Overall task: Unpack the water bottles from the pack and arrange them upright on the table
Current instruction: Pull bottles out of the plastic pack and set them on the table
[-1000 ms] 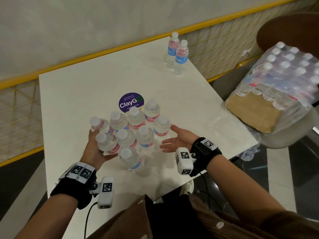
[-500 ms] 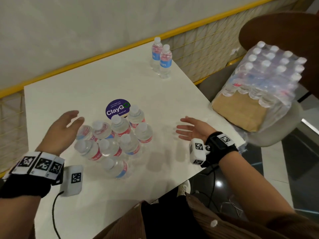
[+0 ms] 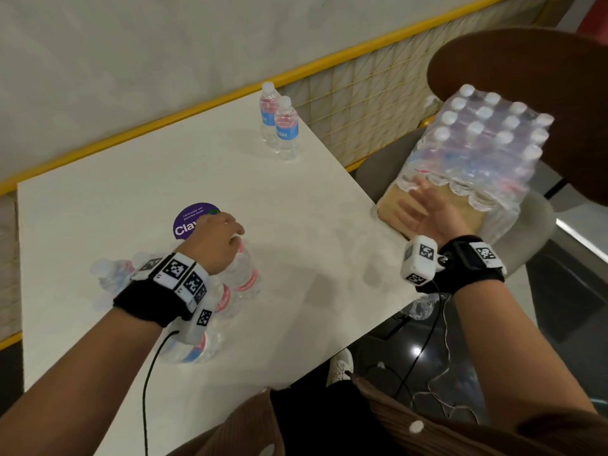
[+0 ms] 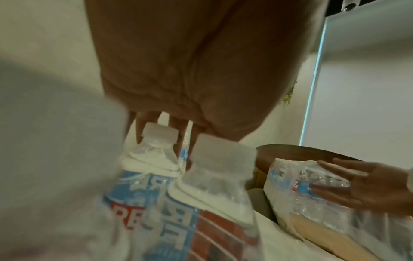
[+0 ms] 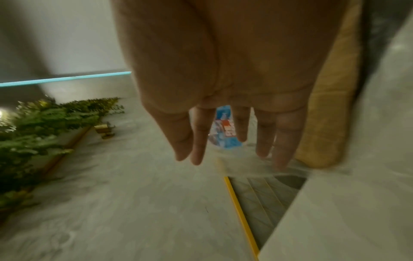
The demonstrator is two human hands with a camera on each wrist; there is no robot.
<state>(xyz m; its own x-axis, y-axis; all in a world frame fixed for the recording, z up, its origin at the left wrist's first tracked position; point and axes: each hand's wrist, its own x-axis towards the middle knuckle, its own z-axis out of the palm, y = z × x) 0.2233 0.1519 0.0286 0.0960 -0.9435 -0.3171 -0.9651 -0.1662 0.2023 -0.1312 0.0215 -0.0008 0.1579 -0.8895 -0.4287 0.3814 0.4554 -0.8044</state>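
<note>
Several unpacked water bottles (image 3: 243, 278) stand in a cluster on the white table (image 3: 312, 205), partly hidden by my left forearm. My left hand (image 3: 227, 238) is over the cluster's far right bottle, and its fingers (image 4: 140, 123) curl down around the white cap (image 4: 159, 132). The shrink-wrapped pack (image 3: 487, 143) of bottles lies tilted on a chair to the right, its cardboard base (image 3: 460, 212) facing me. My right hand (image 3: 421, 205) is at that base, fingers (image 5: 198, 141) straight and spread, holding nothing. I cannot tell whether it touches the pack.
Two more bottles (image 3: 279, 126) stand upright at the table's far right edge. A purple round sticker (image 3: 189, 222) lies just beyond the cluster. The grey chair seat (image 3: 539, 218) has a brown back (image 3: 526, 77). Crumpled plastic wrap (image 3: 421, 307) hangs below the table's right edge.
My left hand has moved from the cluster's left side to over its far right bottle. My right hand has left the table edge and reached right to the pack.
</note>
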